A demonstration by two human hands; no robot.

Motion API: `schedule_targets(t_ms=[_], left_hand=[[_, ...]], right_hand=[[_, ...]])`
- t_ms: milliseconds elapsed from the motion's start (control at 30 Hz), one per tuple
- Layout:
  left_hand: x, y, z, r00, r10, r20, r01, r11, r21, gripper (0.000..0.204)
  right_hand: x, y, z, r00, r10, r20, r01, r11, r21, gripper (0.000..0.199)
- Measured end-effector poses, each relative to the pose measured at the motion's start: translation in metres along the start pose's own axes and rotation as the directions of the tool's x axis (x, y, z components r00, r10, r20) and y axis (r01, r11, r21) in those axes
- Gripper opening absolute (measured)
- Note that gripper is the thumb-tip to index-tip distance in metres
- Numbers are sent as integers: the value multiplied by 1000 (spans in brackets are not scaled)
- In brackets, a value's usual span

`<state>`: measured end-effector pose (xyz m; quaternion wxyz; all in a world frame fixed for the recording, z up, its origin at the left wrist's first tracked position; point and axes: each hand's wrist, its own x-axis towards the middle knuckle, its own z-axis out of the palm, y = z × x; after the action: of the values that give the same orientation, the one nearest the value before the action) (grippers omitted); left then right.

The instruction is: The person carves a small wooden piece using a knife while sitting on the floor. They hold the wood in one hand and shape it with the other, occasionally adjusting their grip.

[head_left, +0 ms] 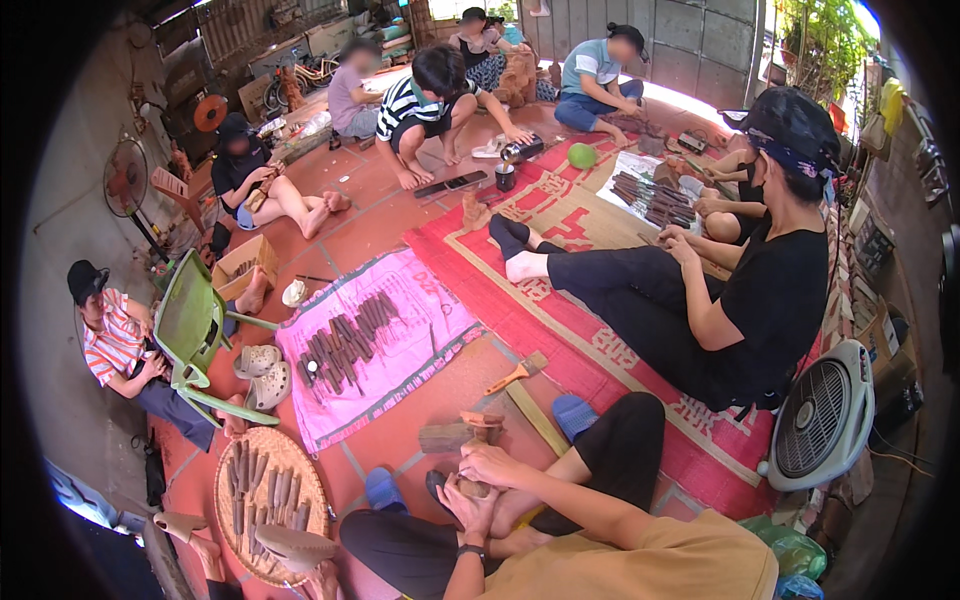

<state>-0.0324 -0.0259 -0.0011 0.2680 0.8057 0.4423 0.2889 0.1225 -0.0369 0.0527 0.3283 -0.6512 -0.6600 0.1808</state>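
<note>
My left hand (471,508), with a dark band at its wrist, grips a small brown wooden piece (474,488) above my lap. My right hand (487,466) closes over the far side of the same piece; whether it also holds a tool is hidden. Just beyond my hands, on the tiles, rests a wooden block (446,437), with a reddish-brown wooden piece (484,424) beside it. A long yellowish wooden bar (537,420) lies to the right, a wide brush (518,372) by its far end.
Rows of dark carving tools (345,345) lie on a pink sheet (420,345); a round woven tray (312,470) holds more. Blue slippers (383,490) flank me. A person in black (770,260) sits on the red mat (470,270), near a box fan (820,415). Several people work farther off.
</note>
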Motion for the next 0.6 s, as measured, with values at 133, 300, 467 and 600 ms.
schedule_targets(t_ms=[133, 300, 467, 600], left_hand=[[1, 9, -6, 1000, -7, 9, 7, 1000, -3, 92], [1, 2, 1, 1000, 5, -12, -5, 1000, -5, 92], [0, 1, -1, 1000, 11, 13, -11, 1000, -18, 92], [0, 8, -4, 999, 26, -24, -26, 999, 21, 92]], right_hand=[[-8, -4, -9, 1000, -27, -12, 27, 998, 65, 14], [-4, 6, -3, 1000, 13, -4, -12, 997, 75, 15], [5, 2, -3, 998, 29, 53, -25, 997, -67, 15], [-3, -1, -10, 999, 19, 33, -22, 996, 82, 16]])
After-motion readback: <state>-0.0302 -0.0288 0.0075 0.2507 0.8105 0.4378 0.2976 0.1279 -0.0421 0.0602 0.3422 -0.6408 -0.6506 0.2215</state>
